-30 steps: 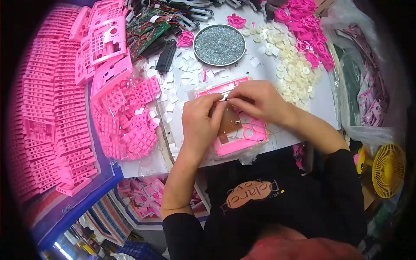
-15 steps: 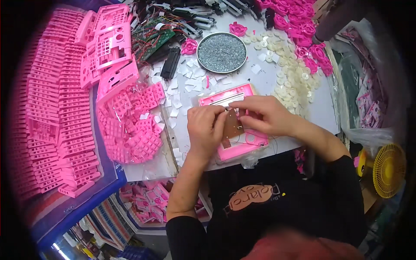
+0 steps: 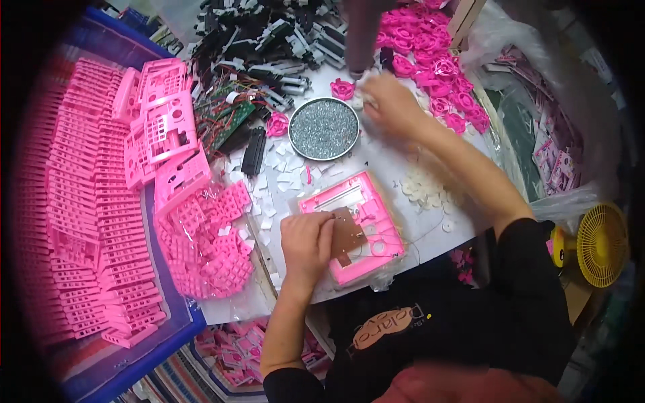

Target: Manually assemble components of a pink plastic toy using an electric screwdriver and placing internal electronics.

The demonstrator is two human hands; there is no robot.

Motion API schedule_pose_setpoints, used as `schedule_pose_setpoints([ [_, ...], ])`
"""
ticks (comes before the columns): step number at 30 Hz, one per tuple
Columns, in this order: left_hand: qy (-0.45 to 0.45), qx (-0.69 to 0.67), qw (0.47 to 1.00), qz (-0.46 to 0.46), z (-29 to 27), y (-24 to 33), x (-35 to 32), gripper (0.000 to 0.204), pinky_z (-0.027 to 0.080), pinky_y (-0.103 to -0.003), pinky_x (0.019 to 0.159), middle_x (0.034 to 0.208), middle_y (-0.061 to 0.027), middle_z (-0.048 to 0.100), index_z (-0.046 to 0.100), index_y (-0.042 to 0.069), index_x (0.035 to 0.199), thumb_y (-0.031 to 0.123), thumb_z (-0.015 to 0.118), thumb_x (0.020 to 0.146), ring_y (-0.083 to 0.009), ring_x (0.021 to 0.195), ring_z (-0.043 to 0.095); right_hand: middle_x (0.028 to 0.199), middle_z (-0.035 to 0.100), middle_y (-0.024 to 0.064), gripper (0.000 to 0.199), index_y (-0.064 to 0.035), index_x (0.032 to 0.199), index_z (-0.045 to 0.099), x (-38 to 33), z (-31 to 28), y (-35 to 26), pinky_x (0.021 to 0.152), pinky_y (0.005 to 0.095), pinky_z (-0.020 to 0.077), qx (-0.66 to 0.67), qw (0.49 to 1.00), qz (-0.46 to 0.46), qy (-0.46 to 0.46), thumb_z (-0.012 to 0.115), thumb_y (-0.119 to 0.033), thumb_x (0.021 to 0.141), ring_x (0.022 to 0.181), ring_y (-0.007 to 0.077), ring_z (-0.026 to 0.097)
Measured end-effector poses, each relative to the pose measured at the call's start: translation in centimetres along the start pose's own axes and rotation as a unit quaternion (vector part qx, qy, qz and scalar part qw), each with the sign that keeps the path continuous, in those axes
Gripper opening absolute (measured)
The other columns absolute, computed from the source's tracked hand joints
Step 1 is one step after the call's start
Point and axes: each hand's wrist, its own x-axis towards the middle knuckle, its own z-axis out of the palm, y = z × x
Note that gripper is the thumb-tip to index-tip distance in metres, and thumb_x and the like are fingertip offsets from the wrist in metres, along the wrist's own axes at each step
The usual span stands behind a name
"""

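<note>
A pink plastic housing [image 3: 393, 232] lies at an angle on the table in front of me. My left hand [image 3: 306, 245] pinches the left edge of a brown circuit board [image 3: 348, 236], which rests over the housing's open inside. Out beyond the housing, my right hand [image 3: 390, 104] is raised, its fingers curled and smeared by motion. Those fingers are by the lower end of a dark upright tool [image 3: 363, 33]; whether they grip anything is not visible. A round dish of small silvery metal pieces [image 3: 324, 129] stands just left of that hand.
Pink grid-like panels [image 3: 121, 215] are stacked at the left, beside bagged pink keypads [image 3: 208, 262]. Black-and-white parts [image 3: 269, 40] and wired boards [image 3: 232, 121] lie at the back. Pink rings [image 3: 437, 64], pale discs [image 3: 426, 188] and a yellow fan [image 3: 601, 245] are rightward.
My right hand has left the circuit board and reached up and away to the dark tool's lower end. That tool appears farther left. My left hand still holds the board.
</note>
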Motion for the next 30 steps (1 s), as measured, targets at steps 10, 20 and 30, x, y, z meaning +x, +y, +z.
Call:
schedule_pose_setpoints([
  [10,0.029,0.05,0.997,-0.052,1.2,0.2,-0.6,0.006,0.039,-0.039,0.08,0.083,-0.0063,0.067,0.066,0.009,0.088,0.009,0.072,0.085,-0.0259,0.078,0.062,0.107,0.067,0.0161,0.05,-0.0244,0.132,0.065,10.4,4.9,12.0,0.086,0.0456,0.0522,-0.097,0.992,-0.026,-0.075,0.067,-0.009,0.084,0.099,0.0374,0.064],
  [20,0.069,0.069,0.995,-0.037,0.5,-0.6,-1.2,0.01,0.038,-0.039,0.084,0.087,-0.0052,0.067,0.066,0.008,0.093,0.009,0.071,0.085,-0.0248,0.082,0.061,0.094,0.069,0.0064,0.036,-0.0017,0.125,0.069,-1.7,-5.4,3.8,0.069,0.0274,0.0566,0.403,0.851,0.295,-0.163,0.058,-0.012,0.092,0.076,0.0133,0.066],
  [30,0.036,0.012,0.999,-0.004,-0.2,-1.3,-0.4,0.012,0.038,-0.039,0.083,0.088,-0.005,0.067,0.067,0.009,0.095,0.009,0.072,0.084,-0.0245,0.083,0.062,0.116,0.065,0.0144,0.037,0.0003,0.114,0.067,-5.4,-5.6,-13.0,0.076,0.0374,0.0568,0.256,0.931,0.049,-0.257,0.068,-0.028,0.09,0.092,0.0264,0.068],
])
